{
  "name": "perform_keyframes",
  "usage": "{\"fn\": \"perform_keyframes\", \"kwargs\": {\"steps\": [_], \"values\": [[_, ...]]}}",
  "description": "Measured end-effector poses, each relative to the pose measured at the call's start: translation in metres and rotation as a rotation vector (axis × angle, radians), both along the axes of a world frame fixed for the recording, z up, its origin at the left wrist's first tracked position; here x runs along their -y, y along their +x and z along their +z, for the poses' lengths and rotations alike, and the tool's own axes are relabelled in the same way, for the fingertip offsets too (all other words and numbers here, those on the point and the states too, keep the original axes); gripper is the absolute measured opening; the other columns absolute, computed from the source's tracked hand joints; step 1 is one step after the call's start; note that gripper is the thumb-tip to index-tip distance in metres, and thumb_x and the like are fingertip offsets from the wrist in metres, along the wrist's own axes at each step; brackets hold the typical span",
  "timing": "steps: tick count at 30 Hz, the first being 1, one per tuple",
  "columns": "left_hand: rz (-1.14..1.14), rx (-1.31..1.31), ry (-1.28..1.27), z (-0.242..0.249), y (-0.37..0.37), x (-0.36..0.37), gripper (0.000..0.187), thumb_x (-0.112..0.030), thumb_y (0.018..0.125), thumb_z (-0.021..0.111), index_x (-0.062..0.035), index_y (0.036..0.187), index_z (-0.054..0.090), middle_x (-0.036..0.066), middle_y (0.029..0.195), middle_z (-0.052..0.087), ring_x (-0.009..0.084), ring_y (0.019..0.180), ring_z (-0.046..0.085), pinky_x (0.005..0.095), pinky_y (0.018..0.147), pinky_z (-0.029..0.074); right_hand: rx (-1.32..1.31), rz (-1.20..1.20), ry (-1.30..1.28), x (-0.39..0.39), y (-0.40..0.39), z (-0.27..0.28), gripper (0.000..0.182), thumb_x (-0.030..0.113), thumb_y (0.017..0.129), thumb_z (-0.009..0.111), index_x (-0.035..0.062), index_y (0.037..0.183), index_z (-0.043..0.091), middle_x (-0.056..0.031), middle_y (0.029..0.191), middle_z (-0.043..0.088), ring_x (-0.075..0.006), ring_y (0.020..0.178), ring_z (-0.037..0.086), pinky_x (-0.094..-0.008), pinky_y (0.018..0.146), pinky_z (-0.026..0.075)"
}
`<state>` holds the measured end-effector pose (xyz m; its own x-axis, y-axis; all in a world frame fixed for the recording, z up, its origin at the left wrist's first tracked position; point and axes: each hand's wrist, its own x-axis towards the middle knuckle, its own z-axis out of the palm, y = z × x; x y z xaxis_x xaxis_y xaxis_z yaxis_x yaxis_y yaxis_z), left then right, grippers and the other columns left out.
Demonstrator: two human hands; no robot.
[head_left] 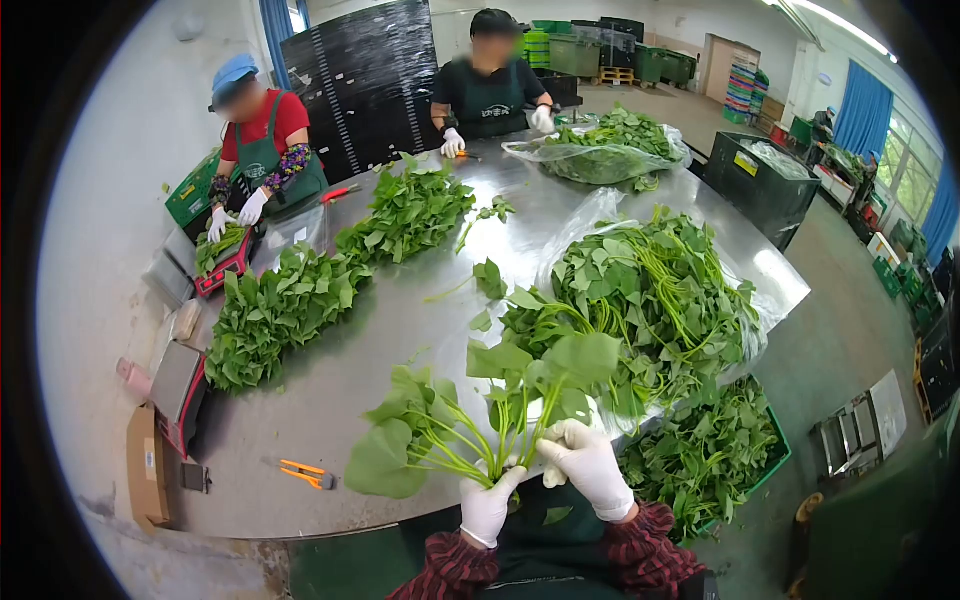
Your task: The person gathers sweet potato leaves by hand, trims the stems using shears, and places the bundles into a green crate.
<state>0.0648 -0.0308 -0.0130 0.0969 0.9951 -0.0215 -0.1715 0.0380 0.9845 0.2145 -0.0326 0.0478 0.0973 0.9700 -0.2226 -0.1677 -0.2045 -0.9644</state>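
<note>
My left hand (pixel 487 508), in a white glove, is closed round the lower stems of a bunch of leafy greens (pixel 440 425) just over the table's near edge. Its broad leaves fan out upward and to the left. My right hand (pixel 588 465), gloved too, pinches at the stems on the right side of this bunch, its fingertips closed. Just beyond my right hand lies a large heap of leafy greens (pixel 650 290), partly on a clear plastic bag. An orange-handled cutter (pixel 306 473) rests on the table left of my hands.
The metal table (pixel 360 440) bears rows of bunched greens (pixel 285 320) on the left and a bagged pile (pixel 610 150) at the far end. A green crate (pixel 770 450) of greens stands below, right. A scale (pixel 180 395) sits left. Two people (pixel 265 150) work across the table.
</note>
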Motion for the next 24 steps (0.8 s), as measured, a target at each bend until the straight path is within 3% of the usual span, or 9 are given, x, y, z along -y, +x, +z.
{"fn": "perform_keyframes", "kwargs": {"steps": [3,9,12,14,15,17,19,21,24], "values": [[0.055,-0.063,0.027,0.000,-0.002,0.001,0.013,0.000,0.079,0.065,0.0008,0.092,0.062,0.002,0.080,0.060,0.0085,0.068,0.054,0.0216,0.063,0.043,0.113,0.118,-0.019,-0.002,0.004,-0.009,0.013,0.012,0.088,0.058,-0.0013,0.089,0.057,-0.0033,0.064,0.060,-0.0070,0.048,0.056,-0.0190,0.043,0.043],[-0.004,-0.278,0.176,-0.006,-0.010,-0.002,0.016,-0.002,0.079,0.063,0.0006,0.094,0.061,0.006,0.088,0.061,0.0150,0.077,0.057,0.0286,0.070,0.046,0.042,0.227,-0.021,-0.004,0.017,-0.008,0.015,0.014,0.088,0.057,-0.0006,0.087,0.056,-0.0011,0.061,0.058,-0.0056,0.047,0.054,-0.0181,0.043,0.040],[-0.006,-0.306,0.169,-0.010,-0.009,0.000,0.015,-0.001,0.079,0.063,0.0003,0.094,0.060,0.007,0.089,0.061,0.0174,0.080,0.058,0.0304,0.071,0.045,0.112,0.213,-0.039,-0.002,0.011,-0.005,0.012,0.011,0.086,0.058,0.0001,0.087,0.056,-0.0042,0.059,0.058,-0.0102,0.045,0.055,-0.0227,0.043,0.042],[0.001,-0.276,0.162,-0.004,-0.005,0.000,0.014,-0.001,0.079,0.063,0.0009,0.093,0.061,0.005,0.086,0.061,0.0133,0.076,0.056,0.0273,0.068,0.045,0.659,-0.022,0.278,0.001,-0.004,-0.030,0.009,0.007,0.081,0.061,0.0011,0.087,0.056,-0.0087,0.057,0.057,-0.0174,0.044,0.056,-0.0288,0.044,0.045],[0.013,-0.246,0.158,0.000,-0.002,-0.001,0.013,0.000,0.079,0.064,0.0016,0.092,0.062,0.003,0.084,0.061,0.0092,0.072,0.055,0.0242,0.066,0.045,0.793,-0.174,0.582,-0.001,-0.009,-0.047,0.012,0.002,0.076,0.062,0.0020,0.087,0.057,-0.0121,0.059,0.056,-0.0227,0.046,0.057,-0.0336,0.046,0.046],[0.013,-0.141,0.094,0.005,0.004,0.000,0.012,-0.001,0.080,0.064,0.0015,0.091,0.062,0.003,0.083,0.062,0.0083,0.069,0.054,0.0232,0.063,0.044,0.961,-0.305,0.894,-0.002,0.002,-0.060,0.015,0.001,0.073,0.064,0.0018,0.085,0.057,-0.0123,0.061,0.057,-0.0225,0.046,0.057,-0.0332,0.045,0.045],[0.016,-0.042,0.027,0.009,0.002,0.000,0.012,-0.003,0.080,0.065,0.0015,0.091,0.062,0.004,0.083,0.063,0.0075,0.066,0.053,0.0221,0.061,0.043,0.943,-0.667,0.620,0.001,0.022,-0.046,0.006,0.001,0.076,0.062,0.0010,0.081,0.058,-0.0090,0.060,0.057,-0.0177,0.042,0.053,-0.0294,0.042,0.042],[-0.012,0.044,-0.138,0.012,-0.009,-0.002,0.011,-0.005,0.081,0.065,0.0008,0.090,0.063,0.005,0.080,0.064,0.0055,0.059,0.050,0.0199,0.055,0.039,0.180,-0.836,0.246,0.004,0.061,-0.036,0.006,0.003,0.083,0.058,0.0007,0.078,0.059,-0.0043,0.060,0.056,-0.0103,0.040,0.049,-0.0226,0.040,0.038],[-0.030,0.105,-0.177,0.009,-0.014,-0.006,0.010,-0.002,0.080,0.064,0.0003,0.090,0.063,0.004,0.076,0.064,0.0078,0.062,0.054,0.0203,0.056,0.040,0.201,-0.800,0.166,0.017,0.099,-0.023,0.013,0.007,0.088,0.055,0.0003,0.079,0.061,-0.0014,0.062,0.057,-0.0050,0.041,0.047,-0.0183,0.039,0.034]]}}
